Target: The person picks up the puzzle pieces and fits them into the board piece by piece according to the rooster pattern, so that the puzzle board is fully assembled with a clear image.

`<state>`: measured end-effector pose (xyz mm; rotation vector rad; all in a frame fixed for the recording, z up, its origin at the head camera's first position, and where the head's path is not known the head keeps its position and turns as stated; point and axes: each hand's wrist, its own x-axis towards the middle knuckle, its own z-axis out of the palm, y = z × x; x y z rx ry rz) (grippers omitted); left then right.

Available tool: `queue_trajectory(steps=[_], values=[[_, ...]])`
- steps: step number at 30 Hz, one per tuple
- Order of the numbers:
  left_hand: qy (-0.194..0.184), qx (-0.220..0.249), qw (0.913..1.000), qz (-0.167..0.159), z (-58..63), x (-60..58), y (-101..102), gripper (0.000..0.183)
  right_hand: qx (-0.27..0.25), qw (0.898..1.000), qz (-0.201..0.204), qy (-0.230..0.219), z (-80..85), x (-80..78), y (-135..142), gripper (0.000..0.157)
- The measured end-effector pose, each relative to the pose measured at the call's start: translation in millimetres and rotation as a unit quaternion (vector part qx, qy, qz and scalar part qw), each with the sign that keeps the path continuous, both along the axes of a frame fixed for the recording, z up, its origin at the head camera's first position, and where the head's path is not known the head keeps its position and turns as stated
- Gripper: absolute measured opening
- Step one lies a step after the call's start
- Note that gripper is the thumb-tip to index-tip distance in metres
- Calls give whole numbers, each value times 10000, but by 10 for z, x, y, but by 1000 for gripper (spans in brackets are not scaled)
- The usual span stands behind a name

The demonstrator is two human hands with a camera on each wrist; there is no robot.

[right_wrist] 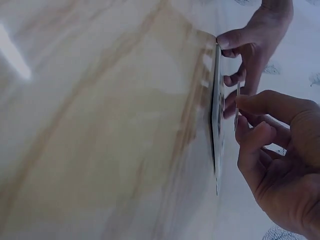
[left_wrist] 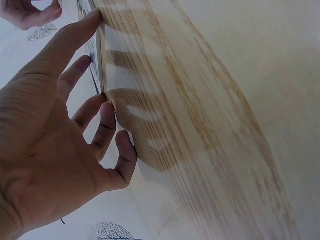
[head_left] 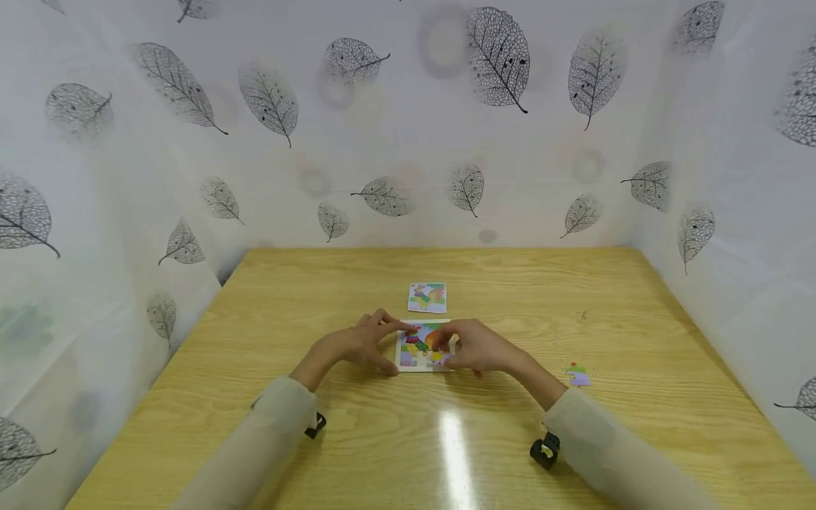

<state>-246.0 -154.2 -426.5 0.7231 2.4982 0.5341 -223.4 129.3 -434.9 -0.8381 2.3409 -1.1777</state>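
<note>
A small jigsaw puzzle in a white-rimmed tray point(head_left: 417, 369) lies mid-table, with colourful pieces in it. My left hand point(head_left: 365, 345) rests at its left side, thumb by the near corner and index finger over the upper left part. In the left wrist view, the other fingers of that hand point(left_wrist: 60, 120) are loosely bent, some near the table. Above the tray, my right hand point(head_left: 479, 347) pinches a thin puzzle piece point(right_wrist: 237, 120) between thumb and fingers. The right wrist view shows that piece edge-on, apart from the tray; its picture is hidden.
A square picture card point(head_left: 427, 297) with a similar bright design lies just beyond the tray. Loose puzzle pieces point(head_left: 578, 375) lie to the right, near the right forearm. Leaf-patterned cloth point(head_left: 408, 127) hangs behind the wooden table point(head_left: 306, 290) and at both sides.
</note>
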Motion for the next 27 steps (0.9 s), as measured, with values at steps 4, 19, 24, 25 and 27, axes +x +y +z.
queue_trajectory(steps=[4,19,24,25,27], values=[[-6,34,10000,0,-7,-17,-8,82,54,9999,-50,100,-23,-54,-144,20],[-9,74,10000,24,-17,-17,6,82,268,9981,-143,532,-100,-105,-313,14],[-41,33,10000,48,-5,-14,10,82,154,9994,-72,301,-97,-96,-335,10],[-47,26,10000,46,-5,-14,9,82,132,9996,-59,229,-98,-93,-339,9],[-52,37,10000,39,-8,-11,7,82,110,9998,-58,154,-103,-90,-342,8]])
